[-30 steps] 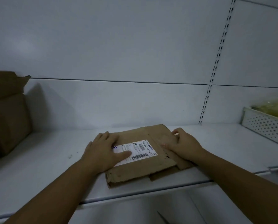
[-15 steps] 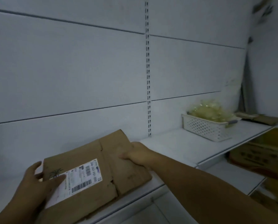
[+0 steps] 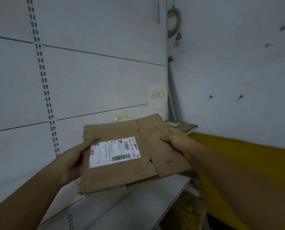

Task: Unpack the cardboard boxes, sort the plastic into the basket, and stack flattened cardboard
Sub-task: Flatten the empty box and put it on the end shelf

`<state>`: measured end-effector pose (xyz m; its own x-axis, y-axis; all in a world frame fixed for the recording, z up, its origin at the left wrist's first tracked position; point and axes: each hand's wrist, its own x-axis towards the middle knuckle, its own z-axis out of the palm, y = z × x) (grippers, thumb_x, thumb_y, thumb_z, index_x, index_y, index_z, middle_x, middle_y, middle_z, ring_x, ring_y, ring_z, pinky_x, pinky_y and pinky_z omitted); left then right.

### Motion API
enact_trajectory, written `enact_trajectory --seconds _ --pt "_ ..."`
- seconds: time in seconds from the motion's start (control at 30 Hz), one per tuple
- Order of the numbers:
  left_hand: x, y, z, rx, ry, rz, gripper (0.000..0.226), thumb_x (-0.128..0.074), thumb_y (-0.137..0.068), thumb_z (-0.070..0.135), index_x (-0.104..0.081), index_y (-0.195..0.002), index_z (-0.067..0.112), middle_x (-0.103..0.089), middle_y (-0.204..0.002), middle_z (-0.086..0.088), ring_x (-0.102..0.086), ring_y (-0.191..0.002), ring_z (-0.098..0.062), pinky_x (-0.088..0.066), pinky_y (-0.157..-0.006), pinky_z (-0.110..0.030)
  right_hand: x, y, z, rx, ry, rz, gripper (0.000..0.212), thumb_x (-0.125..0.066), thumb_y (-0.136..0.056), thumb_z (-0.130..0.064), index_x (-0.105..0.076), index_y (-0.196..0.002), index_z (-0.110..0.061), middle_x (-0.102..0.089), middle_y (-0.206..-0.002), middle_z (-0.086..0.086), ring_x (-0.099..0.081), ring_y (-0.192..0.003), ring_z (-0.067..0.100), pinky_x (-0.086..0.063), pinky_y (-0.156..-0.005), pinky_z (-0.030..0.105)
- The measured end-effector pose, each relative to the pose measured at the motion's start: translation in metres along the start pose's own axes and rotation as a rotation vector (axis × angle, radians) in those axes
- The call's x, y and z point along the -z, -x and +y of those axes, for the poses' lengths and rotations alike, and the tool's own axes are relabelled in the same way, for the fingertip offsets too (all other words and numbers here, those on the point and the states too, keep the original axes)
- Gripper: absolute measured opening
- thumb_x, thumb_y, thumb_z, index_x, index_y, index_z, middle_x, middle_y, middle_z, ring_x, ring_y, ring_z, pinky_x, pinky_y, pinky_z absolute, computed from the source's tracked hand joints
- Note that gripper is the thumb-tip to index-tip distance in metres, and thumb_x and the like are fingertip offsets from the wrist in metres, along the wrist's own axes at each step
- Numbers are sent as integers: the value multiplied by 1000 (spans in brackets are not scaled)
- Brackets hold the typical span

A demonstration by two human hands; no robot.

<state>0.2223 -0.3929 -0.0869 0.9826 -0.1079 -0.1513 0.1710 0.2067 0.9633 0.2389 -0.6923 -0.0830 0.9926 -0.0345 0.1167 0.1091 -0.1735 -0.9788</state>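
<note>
Both hands are on the flattened cardboard (image 3: 116,177), held up just above the white shelf (image 3: 143,201), white shipping label (image 3: 115,151) facing up. The left hand (image 3: 71,161) grips its left edge, thumb by the label; the right hand (image 3: 177,141) clasps the right edge. Yellowish plastic (image 3: 123,117) peeks out behind it, and more flat cardboard (image 3: 187,127) lies far right in the corner.
</note>
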Motion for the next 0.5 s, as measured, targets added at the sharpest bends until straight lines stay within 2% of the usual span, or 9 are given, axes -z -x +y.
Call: enact_trajectory --seconds 0.03,0.1,0.17,0.3,0.37,0.43,0.5 --pt "-29 -11 -8 6 53 -69 40 -50 -90 38 -66 -104 5 -74 -92 -17 -72 -70 -26 -60 -57 -39 31 3 9 -4 -30 76 25 -53 -93 -14 -57 -118 -15 -68 -102 6 -65 -90 24 -53 -72 33" --pt "-80 -32 -30 50 190 -236 55 -46 -87 48 -64 -111 2 -70 -106 -20 -71 -83 -28 -57 -73 -46 84 11 29 -12 -68 220 23 -50 -94 -14 -58 -115 -12 -67 -99 8 -65 -87 26 -53 -68 35" --pt "-126 -53 -57 102 337 -346 62 -50 -80 53 -63 -117 4 -65 -116 -21 -68 -95 -31 -52 -85 -50 121 20 50 -28 -77 327 20 -47 -95 -13 -59 -111 -8 -67 -93 10 -65 -81 27 -51 -61 33" --pt "-207 -98 -98 82 448 -297 56 -56 -80 48 -60 -122 12 -67 -115 -16 -66 -99 -30 -57 -74 -41 158 17 77 -21 -99 497 20 -43 -94 -8 -60 -103 -4 -64 -94 27 -64 -83 41 -51 -60 38" --pt "-241 -121 -108 77 435 -270 55 -61 -77 43 -59 -123 13 -69 -113 -13 -64 -101 -29 -54 -74 -41 165 4 87 15 -136 573 20 -43 -94 -7 -62 -90 -10 -64 -88 23 -64 -78 38 -55 -64 45" --pt "-270 -141 -113 103 380 -295 42 -63 -81 35 -61 -117 14 -71 -108 -13 -64 -101 -30 -53 -75 -43 169 -16 99 40 -164 644 20 -45 -93 -12 -63 -86 -15 -68 -86 17 -66 -76 35 -55 -68 54" --pt "-290 -169 -117 119 351 -286 31 -63 -85 22 -61 -114 13 -71 -107 -14 -66 -99 -31 -55 -74 -47 171 -39 111 64 -193 665 17 -49 -92 -20 -64 -87 -15 -69 -86 15 -67 -77 34 -57 -64 52"
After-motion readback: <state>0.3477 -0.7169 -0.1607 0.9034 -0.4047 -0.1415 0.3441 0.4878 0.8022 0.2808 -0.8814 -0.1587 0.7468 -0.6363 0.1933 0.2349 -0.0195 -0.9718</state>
